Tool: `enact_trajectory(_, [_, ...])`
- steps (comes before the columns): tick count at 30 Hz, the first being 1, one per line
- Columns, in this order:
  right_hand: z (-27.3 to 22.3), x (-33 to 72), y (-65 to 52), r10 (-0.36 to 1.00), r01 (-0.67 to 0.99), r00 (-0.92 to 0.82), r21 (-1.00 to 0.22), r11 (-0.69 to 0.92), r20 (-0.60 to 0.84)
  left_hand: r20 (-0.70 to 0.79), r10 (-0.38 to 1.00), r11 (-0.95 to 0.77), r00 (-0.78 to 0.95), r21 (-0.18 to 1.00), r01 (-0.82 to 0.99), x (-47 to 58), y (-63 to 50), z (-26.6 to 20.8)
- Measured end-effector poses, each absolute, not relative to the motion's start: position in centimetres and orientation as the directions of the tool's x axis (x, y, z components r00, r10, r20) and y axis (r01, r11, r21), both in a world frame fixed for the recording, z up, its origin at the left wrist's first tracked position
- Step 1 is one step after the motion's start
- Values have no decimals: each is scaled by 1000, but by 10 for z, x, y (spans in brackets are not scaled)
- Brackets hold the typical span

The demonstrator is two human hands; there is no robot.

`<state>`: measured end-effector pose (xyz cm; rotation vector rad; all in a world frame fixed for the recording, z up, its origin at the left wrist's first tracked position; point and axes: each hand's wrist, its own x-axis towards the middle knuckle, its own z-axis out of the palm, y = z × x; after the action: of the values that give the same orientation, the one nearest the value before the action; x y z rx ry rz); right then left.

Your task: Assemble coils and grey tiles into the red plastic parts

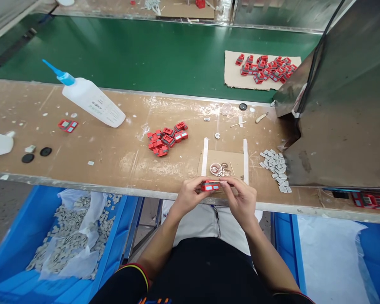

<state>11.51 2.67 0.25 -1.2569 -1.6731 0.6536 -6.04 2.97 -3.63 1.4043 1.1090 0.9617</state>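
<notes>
Head view: a long green surface [129, 55] stretches across the far side, and a brown bench [120, 156] runs left to right in front of it. Below the bench's near edge sit a left blue bin [19, 236] and a right blue bin [286, 236]. A big white bottle [95, 101] with a blue tip is on the left part of the bench.

Next come the person's two hands, close together at the near edge. The left hand [190, 192] pinches a red block [210, 186] at its left end. The right hand [242, 196] pinches a thin stick [214, 181] close to the block's right end. From where I stand, I can't tell if the stick's tip touches the block.

It looks like careful stick work. I'd say the left hand should hold the block firm and level. The stick should press lightly, on just one spot, so nothing smears on the windows. Leaning both wrists on the bench edge would likely stop the shakes.

The block is between the hands, by the near edge. Its long way goes left to right, almost along that edge. The side with two pale blue windows faces near, toward the person. Which end is the front, I can't tell.

Just past it sits a little round cup [211, 167], with small shiny brown rings [224, 170] beside it.
</notes>
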Motion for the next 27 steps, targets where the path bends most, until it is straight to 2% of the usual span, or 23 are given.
enact_trajectory(11, [7, 116, 29, 897, 480, -164, -761, 437, 411, -12, 966, -21, 260, 992, 123, -63, 29, -38])
enact_trajectory(16, [10, 118, 29, 922, 487, -196, -783, 387, 333, -23, 964, -8, 264, 993, 114, -63, 29, -38])
enact_trajectory(19, [11, 123, 31, 926, 479, -160, -794, 375, 342, -34, 965, 5, 259, 994, 112, -63, 29, -38])
enact_trajectory(24, [2, 123, 43, 914, 528, 1, -777, 344, 406, -53, 969, 33, 239, 996, 84, -63, 29, -39])
enact_trajectory(27, [-9, 116, 51, 921, 515, -22, -785, 345, 390, -72, 966, 58, 249, 996, 65, -64, 29, -42])
